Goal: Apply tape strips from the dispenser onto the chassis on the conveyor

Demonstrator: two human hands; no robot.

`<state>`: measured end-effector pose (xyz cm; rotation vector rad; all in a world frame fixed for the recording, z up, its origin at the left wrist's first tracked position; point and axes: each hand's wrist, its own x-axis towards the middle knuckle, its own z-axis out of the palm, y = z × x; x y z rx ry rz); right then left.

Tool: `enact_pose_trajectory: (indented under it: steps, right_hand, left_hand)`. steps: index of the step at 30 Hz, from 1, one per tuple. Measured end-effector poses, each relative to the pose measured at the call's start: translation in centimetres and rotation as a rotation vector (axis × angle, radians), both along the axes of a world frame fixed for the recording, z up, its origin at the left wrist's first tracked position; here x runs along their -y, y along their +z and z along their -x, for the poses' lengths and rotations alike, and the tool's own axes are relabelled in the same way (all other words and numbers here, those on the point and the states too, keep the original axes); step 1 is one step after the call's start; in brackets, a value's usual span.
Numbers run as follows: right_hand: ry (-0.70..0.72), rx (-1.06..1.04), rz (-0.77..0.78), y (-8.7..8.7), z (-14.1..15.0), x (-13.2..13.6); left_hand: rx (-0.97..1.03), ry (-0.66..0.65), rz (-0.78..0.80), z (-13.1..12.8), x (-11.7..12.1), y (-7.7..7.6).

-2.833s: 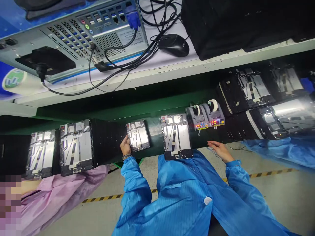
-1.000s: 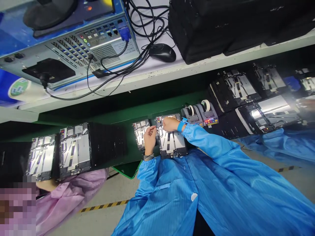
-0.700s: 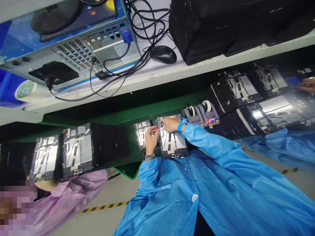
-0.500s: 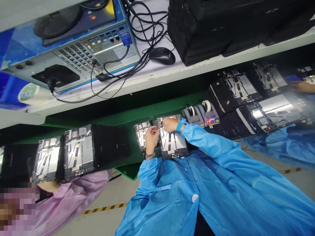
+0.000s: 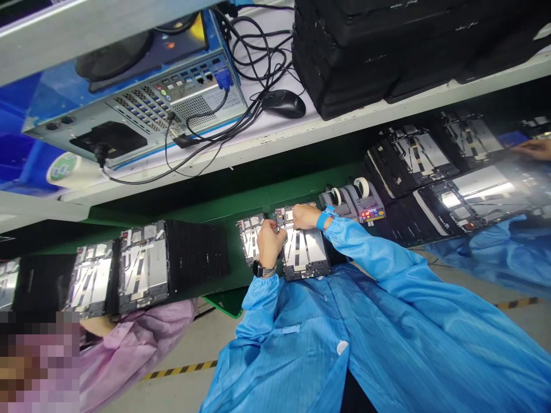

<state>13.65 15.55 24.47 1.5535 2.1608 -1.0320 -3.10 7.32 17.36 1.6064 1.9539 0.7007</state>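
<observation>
Opened device [image 5: 308,249], both hands [image 5: 270,243] now there

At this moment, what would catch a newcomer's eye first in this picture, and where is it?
Probably the bright blue coat, filling the lower middle. Just above it, the left hand and right hand are close together at an opened device with shiny panels. At upper left, a computer case shows its back side.

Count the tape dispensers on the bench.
2, side by side: left dispenser, partly behind the right sleeve; right dispenser, its lit display showing. Others could be hidden.
</observation>
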Motion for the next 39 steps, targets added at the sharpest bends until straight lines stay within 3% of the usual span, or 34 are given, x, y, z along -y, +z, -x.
enact_pose_trajectory:
  steps: [6,10,13,16,18,24,33,39]
  right_hand:
    - [-0.126,-0.045,-0.003,-0.5,-2.9,1.3]
    - [-0.216,-0.094,0.023,-1.4,-4.1,2.1]
    - [-0.253,-0.114,0.031,-1.9,-4.6,2.3]
    - [-0.267,-0.113,0.015,-2.2,-4.7,2.3]
    - [-0.259,-0.108,-0.003,-2.3,-4.7,2.3]
    - [-0.248,-0.08,-0.004,-2.1,-4.6,2.2]
    - [-0.203,-0.036,-0.022,-1.7,-4.4,2.0]
    - [-0.219,-0.003,-0.05,-2.2,-4.2,2.0]
  left_hand:
    - [-0.113,0.017,-0.075,-1.7,0.6,0.6]
    - [-0.083,0.018,-0.294,-2.5,2.6,1.4]
    - [-0.03,-0.18,-0.335,-3.4,5.5,1.9]
    - [-0.04,-0.455,-0.229,-4.4,8.0,2.0]
    - [-0.074,-0.527,-0.163,-4.9,8.8,1.8]
    - [-0.107,-0.523,-0.156,-5.2,8.5,1.2]
    - [-0.361,-0.565,-0.156,-5.9,8.2,1.7]
    - [-0.403,-0.563,-0.162,-6.2,8.1,1.7]
